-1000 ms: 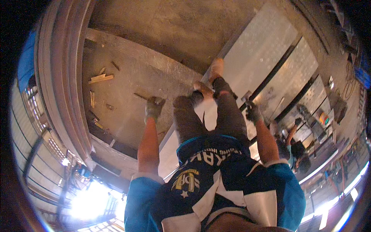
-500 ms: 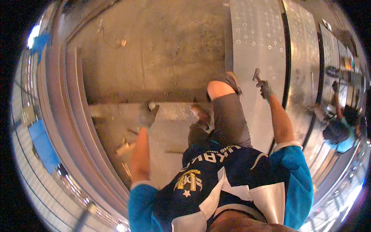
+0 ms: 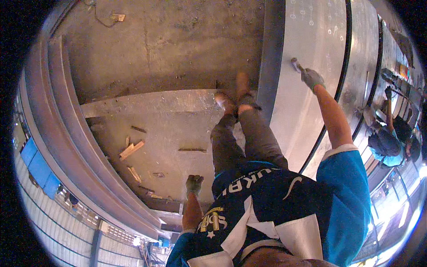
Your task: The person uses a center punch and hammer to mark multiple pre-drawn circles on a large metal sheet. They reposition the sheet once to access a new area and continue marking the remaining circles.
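One large workshop surrounds the work, with a ribbed wall (image 3: 58,227) at lower left and a co-worker (image 3: 386,147) bent low at far right. Brown, dusty floor (image 3: 178,49) fills the upper middle; long rusty beams (image 3: 60,102) run down the left side. Long grey plates (image 3: 362,49) lie side by side at right. The nearest plate (image 3: 307,49) bears pale drawn circles (image 3: 311,22) toward its upper end. The person's legs (image 3: 260,133) are just beside its dark edge (image 3: 270,49). Loose wood (image 3: 132,150) lies at left.

Gloved left hand (image 3: 194,183): curled into a fist, well apart from the plates; contents, if any, cannot be told. Gloved right hand (image 3: 314,79): grasping a hammer (image 3: 295,65), located over the nearest plate; contact between the two cannot be confirmed.

Step in hand, as judged: holding the hammer out over the plate. Any further move appears to call for a firm grip and secure footing.
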A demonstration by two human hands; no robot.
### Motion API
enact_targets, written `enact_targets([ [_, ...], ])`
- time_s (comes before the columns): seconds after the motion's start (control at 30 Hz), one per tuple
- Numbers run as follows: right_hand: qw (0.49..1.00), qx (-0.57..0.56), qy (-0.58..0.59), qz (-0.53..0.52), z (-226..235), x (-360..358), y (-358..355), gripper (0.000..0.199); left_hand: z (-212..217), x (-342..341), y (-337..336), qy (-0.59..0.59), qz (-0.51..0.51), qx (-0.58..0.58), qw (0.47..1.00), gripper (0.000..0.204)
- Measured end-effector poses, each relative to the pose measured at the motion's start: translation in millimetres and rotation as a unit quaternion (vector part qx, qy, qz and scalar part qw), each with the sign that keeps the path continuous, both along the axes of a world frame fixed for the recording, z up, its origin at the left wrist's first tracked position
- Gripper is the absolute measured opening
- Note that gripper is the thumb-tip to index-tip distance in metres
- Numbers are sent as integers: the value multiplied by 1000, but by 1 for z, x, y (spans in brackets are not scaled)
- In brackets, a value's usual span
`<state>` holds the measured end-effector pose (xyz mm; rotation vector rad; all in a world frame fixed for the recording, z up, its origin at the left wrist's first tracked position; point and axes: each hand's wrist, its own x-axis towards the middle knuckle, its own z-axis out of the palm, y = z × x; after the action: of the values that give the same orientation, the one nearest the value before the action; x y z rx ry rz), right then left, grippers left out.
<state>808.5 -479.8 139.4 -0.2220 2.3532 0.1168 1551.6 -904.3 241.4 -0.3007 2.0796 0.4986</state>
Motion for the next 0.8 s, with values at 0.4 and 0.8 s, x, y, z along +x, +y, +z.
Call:
enact_targets([
  [0.4,995,16,-37,-87,30,3,-25,38,-87,-254,-44,297,676,-1,674,33],
  [0.8,1000,14,-8,-8,24,18,2,42,-201,-365,-198,354,690,76,626,44],
])
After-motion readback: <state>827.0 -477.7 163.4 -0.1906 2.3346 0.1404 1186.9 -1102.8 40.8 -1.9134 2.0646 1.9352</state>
